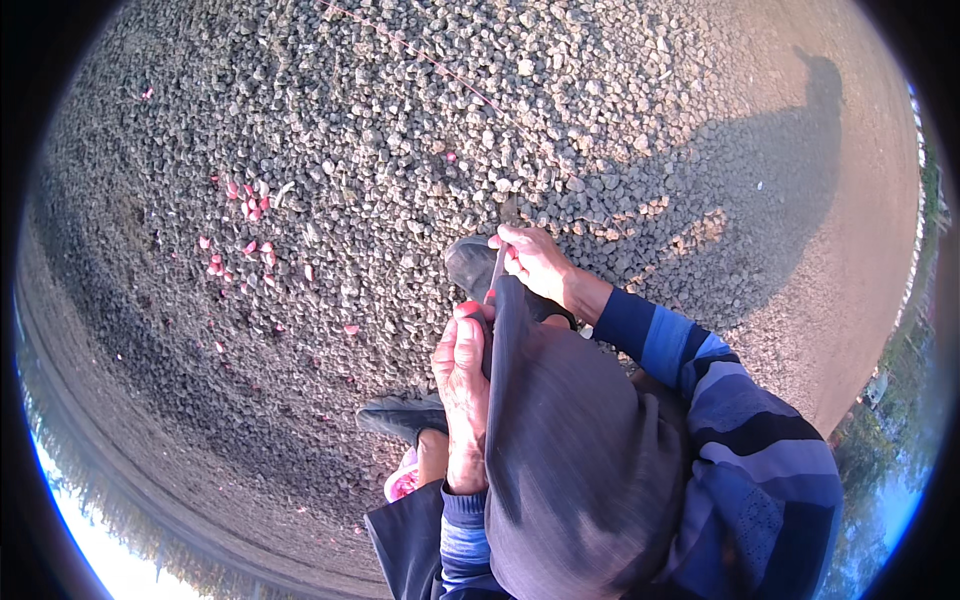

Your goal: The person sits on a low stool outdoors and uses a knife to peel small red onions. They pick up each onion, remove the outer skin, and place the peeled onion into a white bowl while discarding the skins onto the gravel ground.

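Observation:
My left hand (463,367) is pressed against the hem of dark grey cloth (585,420) that drapes over my front. A small red object (468,309) shows at its thumb and fingertips, with something dark beneath that I cannot make out. Ahead of the cloth's edge, my right hand (536,259) pinches a thin flat strip (500,262). That strip runs down towards the left fingertips and has a red spot near its lower end; its kind is unclear. Part of the left fingers is hidden.
Coarse grey gravel (360,180) surrounds my dark shoes (469,264). Several small pink-red pieces (251,202) lie scattered at left. A pink string (450,73) crosses the stones. Behind my leg sits a pink object (403,478). My shadow (780,172) falls at upper right.

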Available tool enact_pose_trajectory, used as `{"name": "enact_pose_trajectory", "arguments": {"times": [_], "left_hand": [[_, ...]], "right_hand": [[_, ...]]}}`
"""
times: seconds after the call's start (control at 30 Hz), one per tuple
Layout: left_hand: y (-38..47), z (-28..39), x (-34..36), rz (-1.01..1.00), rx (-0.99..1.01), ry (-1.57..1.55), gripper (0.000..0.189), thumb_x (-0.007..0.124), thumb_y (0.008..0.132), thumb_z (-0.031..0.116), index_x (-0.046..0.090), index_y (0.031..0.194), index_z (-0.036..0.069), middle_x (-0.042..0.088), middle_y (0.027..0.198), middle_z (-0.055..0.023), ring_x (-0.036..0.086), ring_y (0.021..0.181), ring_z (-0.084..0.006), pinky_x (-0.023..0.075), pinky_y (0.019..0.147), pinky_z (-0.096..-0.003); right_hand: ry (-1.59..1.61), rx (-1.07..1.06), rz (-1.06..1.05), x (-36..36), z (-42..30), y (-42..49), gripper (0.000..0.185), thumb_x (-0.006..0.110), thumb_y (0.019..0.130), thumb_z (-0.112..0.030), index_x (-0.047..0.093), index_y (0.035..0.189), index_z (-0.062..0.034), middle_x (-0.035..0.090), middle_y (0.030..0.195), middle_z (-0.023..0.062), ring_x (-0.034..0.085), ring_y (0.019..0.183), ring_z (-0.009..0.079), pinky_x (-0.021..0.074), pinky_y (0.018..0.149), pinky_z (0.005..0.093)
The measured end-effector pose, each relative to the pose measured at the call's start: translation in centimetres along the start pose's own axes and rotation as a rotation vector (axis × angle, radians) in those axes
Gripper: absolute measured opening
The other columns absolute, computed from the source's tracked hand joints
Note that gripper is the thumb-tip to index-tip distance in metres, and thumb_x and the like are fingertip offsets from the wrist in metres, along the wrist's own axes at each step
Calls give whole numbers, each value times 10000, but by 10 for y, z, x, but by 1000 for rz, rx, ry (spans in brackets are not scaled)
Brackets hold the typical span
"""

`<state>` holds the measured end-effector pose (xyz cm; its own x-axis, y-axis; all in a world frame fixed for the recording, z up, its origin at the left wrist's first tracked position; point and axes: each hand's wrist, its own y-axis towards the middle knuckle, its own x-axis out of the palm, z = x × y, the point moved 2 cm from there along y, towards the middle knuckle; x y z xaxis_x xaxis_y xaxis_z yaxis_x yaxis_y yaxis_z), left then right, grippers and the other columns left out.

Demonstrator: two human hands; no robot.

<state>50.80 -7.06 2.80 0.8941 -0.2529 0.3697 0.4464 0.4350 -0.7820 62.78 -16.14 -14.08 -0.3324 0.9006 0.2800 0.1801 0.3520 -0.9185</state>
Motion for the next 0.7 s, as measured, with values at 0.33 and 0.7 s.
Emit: {"name": "enact_pose_trajectory", "arguments": {"times": [0.33, 0.7], "left_hand": [[29, 26, 23, 9, -34, 289, 369, 513, 1040, 384, 662, 1005, 48, 532, 624, 41, 449, 538, -38, 356, 526, -214], [33, -40, 13, 18, 72, 15, 271, 562, 1035, 323, 646, 1000, 67, 631, 818, 45, 525, 672, -17, 437, 592, -183]], "right_hand": [[142, 78, -24, -5, -2, 33, 352, 568, 1017, -358, 599, 955, -13, 454, 616, -42, 420, 472, 62, 283, 385, 216], [-330, -69, 33, -19, -6, 28, 435, 499, 994, -430, 598, 749, -84, 462, 582, -15, 349, 421, 88, 208, 374, 280]]}}
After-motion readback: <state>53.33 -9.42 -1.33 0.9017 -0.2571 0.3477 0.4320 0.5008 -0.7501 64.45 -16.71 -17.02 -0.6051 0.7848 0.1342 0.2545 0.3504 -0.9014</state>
